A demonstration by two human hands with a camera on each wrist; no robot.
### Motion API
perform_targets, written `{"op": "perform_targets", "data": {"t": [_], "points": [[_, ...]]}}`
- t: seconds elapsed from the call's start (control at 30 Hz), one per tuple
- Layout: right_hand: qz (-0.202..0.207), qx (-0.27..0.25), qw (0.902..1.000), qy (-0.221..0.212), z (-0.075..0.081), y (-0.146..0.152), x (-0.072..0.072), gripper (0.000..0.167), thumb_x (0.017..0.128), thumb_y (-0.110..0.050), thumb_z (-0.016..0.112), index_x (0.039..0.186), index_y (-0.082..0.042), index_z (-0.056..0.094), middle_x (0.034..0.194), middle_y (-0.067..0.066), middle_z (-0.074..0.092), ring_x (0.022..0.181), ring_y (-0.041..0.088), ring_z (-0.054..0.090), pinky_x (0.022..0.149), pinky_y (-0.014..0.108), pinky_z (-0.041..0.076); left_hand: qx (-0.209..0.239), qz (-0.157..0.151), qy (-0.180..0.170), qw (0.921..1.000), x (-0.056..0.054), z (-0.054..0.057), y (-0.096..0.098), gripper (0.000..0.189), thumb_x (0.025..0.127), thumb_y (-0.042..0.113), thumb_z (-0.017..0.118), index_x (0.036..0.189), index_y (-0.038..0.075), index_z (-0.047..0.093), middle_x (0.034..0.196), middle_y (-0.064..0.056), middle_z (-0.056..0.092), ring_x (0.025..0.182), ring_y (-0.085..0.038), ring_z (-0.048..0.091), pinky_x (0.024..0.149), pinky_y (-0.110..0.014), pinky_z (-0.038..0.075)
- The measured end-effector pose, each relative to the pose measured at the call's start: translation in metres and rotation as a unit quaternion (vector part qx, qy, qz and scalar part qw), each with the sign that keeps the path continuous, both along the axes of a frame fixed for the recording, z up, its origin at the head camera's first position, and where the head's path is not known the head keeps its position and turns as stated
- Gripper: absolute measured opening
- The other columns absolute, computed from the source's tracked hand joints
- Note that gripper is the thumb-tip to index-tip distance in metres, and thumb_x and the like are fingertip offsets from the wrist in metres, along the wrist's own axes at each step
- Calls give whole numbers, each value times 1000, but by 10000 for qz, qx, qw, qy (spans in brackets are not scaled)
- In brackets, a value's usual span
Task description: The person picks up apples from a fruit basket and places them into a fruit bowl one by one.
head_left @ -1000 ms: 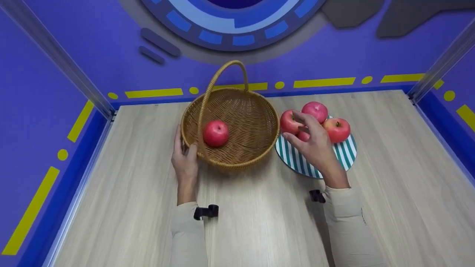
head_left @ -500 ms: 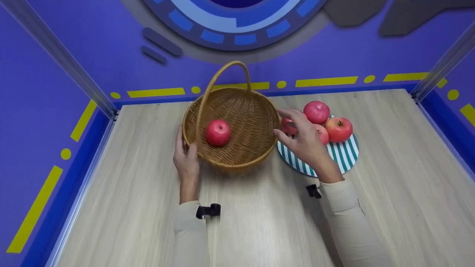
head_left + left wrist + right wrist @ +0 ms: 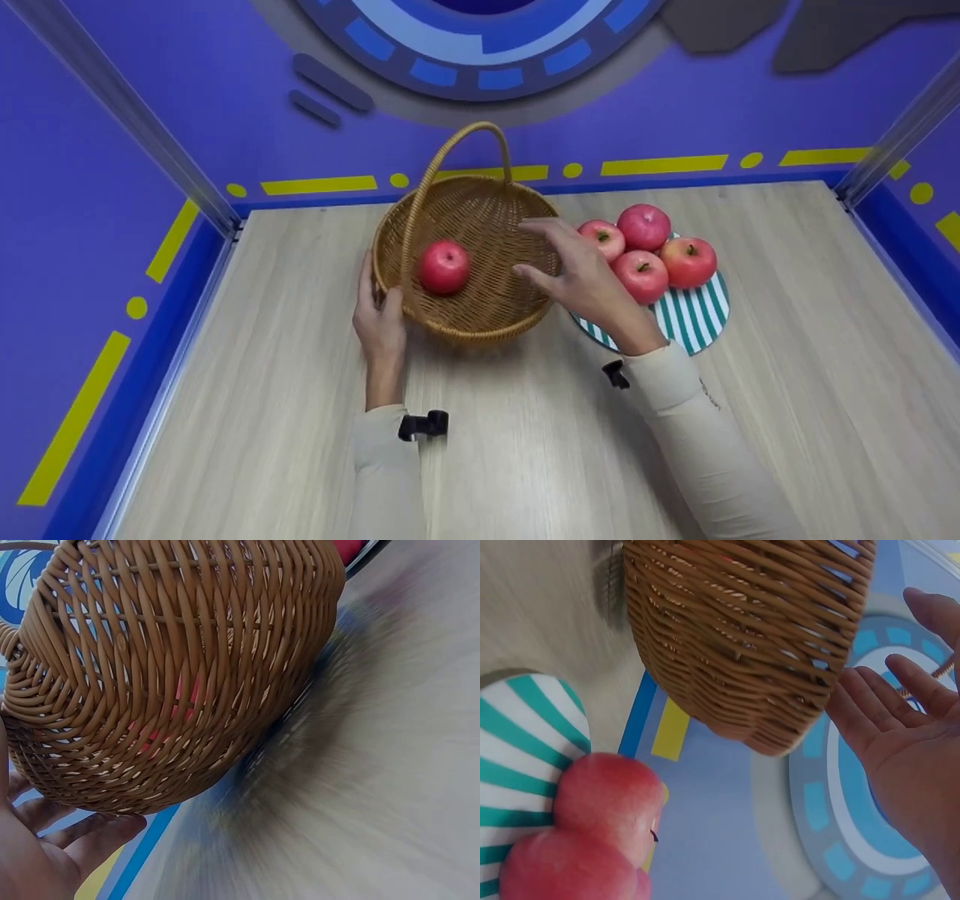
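A brown wicker basket [image 3: 517, 296] with a tall handle has one red apple [image 3: 445, 267] lying inside, left of its middle. My left hand [image 3: 381, 326] holds the basket's left side, thumb at the rim and fingers along the outer wall; in the left wrist view, fingers [image 3: 105, 836] lie against the weave. Over the basket's right rim reaches my right hand [image 3: 589, 285], thumb and fingers spread apart with nothing between them. In the right wrist view the palm [image 3: 922, 772] is bare. Several red apples [image 3: 641, 277] sit together on a green-and-white striped round plate [image 3: 694, 319], right of the basket.
The pale wooden table [image 3: 510, 450] carries both basket and plate. Behind it stands a blue patterned wall [image 3: 300, 161] with yellow marks, close to the basket's back. Side panels [image 3: 67, 262] border the table left and right.
My right hand has moved left from above the plate's apples to over the basket's right side, uncovering the apples. My left hand stays at the basket; the apple inside lies where it was.
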State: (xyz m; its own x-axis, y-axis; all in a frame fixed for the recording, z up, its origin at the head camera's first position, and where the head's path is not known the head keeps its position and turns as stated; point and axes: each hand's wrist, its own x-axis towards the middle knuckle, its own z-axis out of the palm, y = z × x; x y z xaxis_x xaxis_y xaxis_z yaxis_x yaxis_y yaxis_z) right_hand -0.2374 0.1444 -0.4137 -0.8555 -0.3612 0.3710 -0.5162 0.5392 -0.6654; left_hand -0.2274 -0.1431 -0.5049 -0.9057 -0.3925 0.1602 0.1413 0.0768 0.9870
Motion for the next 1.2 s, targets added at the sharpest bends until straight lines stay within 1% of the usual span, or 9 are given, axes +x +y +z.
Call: {"op": "perform_targets", "data": {"t": [0.1, 0.27, 0.4, 0.5, 0.6, 0.73, 0.87, 1.03, 1.2], "points": [[44, 115, 9999, -2, -1, -3, -4, 58, 98, -25, 79, 149, -7, 57, 149, 6, 58, 136, 21, 54, 113, 44, 47, -46, 14, 16, 10000, 0, 0, 1, 72, 96, 11, 54, 166, 21, 41, 168, 0, 39, 146, -21, 45, 117, -40, 42], [253, 168, 9995, 106, -3, -11, -12, 55, 99, -23, 78, 147, -5, 58, 147, 8, 59, 137, 21, 54, 115, 43, 45, -85, 28, 20, 10000, -1, -1, 1, 73, 94, 11, 54, 166, 17, 41, 168, -1, 40, 146, -22, 45, 118, -40, 40], [359, 182, 9991, 157, -7, -19, -19, 52, 99, -22, 77, 145, -3, 59, 145, 10, 60, 136, 21, 55, 115, 42, 44, 16, 38, 61, 10000, -1, -2, 1, 74, 92, 9, 55, 165, 16, 42, 167, -4, 41, 144, -23, 48, 117, -40, 41], [400, 142, 9989, 174, -14, -23, -22, 49, 99, -19, 77, 142, -2, 61, 142, 11, 61, 132, 23, 57, 111, 42, 47, 121, 42, 78, 9999, -1, -2, 2, 75, 91, 7, 56, 165, 17, 43, 166, -5, 42, 142, -23, 49, 115, -40, 43], [344, 37, 9989, 301, -21, -26, -23, 43, 99, -15, 76, 138, -1, 64, 138, 12, 64, 126, 24, 61, 106, 42, 51, 181, 10, 84, 9998, -1, -2, 2, 76, 91, 7, 56, 165, 17, 43, 166, -6, 42, 142, -24, 50, 115, -40, 44], [246, -108, 9968, 748, -29, -27, -24, 36, 99, -12, 75, 131, 1, 66, 131, 14, 67, 117, 28, 66, 99, 42, 56, 300, -53, 151, 9994, -1, -1, 3, 77, 89, 6, 57, 164, 16, 44, 164, -9, 44, 141, -26, 51, 115, -40, 44], [150, -238, 9943, 1030, -37, -27, -24, 33, 99, -11, 76, 128, 2, 68, 127, 14, 69, 116, 27, 67, 98, 42, 56, 320, -80, 297, 9990, 0, 3, 3, 77, 88, 4, 59, 163, 16, 47, 163, -8, 46, 142, -25, 50, 116, -42, 43], [-15, -378, 9941, 1017, -47, -26, -23, 32, 99, -11, 76, 128, 0, 68, 126, 14, 70, 117, 26, 67, 98, 43, 56, 281, -124, 502, 9983, 1, 8, 3, 76, 89, 2, 61, 161, 18, 49, 161, -4, 47, 142, -23, 51, 115, -46, 45], [-38, -394, 9956, 847, -53, -29, -24, 34, 99, -11, 75, 130, 0, 67, 126, 15, 69, 117, 28, 67, 100, 46, 56, 178, -36, 605, 9980, 2, 12, 0, 74, 89, -1, 61, 160, 15, 50, 160, -4, 50, 142, -24, 51, 113, -48, 46]]}}
